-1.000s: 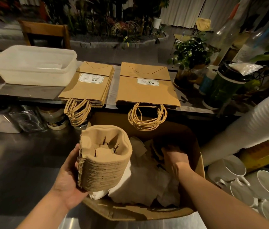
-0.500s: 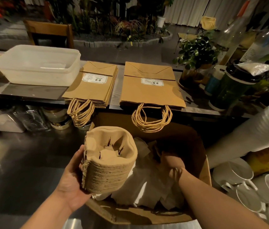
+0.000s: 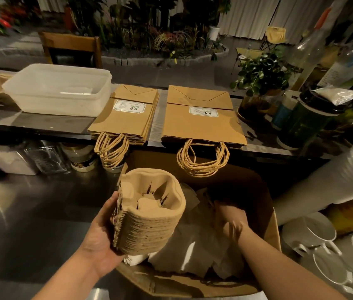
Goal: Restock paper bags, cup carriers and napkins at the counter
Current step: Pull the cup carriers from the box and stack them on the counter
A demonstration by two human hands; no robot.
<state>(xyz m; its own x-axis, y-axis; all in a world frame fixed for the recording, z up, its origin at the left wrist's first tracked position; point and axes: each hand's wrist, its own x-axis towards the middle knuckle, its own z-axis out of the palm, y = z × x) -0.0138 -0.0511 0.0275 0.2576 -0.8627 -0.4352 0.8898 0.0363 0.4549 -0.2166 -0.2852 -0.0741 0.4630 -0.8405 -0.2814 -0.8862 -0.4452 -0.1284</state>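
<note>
Head view, looking down at a steel worktop w/ a raised dark counter behind it. Left hand grips a stack of cup carriers, fingers curled round its left side & underneath; moulded brown pulp, ribbed nested edges, rounded corners, one cup well w/ slit tabs on top. Stack is held just above the left edge of an open cardboard box. Right hand is down inside the box, among crumpled white & brown paper; it's blurred and dim, so can't tell if the fingers hold anything.

On the counter: two flat stacks of kraft paper bags, smaller left stack & wider right stack, each w/ a white label, twisted-paper handles hanging over the front edge. Left of them a translucent plastic tub, rectangular, rounded corners; contents unclear. Potted green plant & dark lidded cup at right.

Far right: long sleeve of stacked white cups lying tilted, white ceramic mugs below it.
</note>
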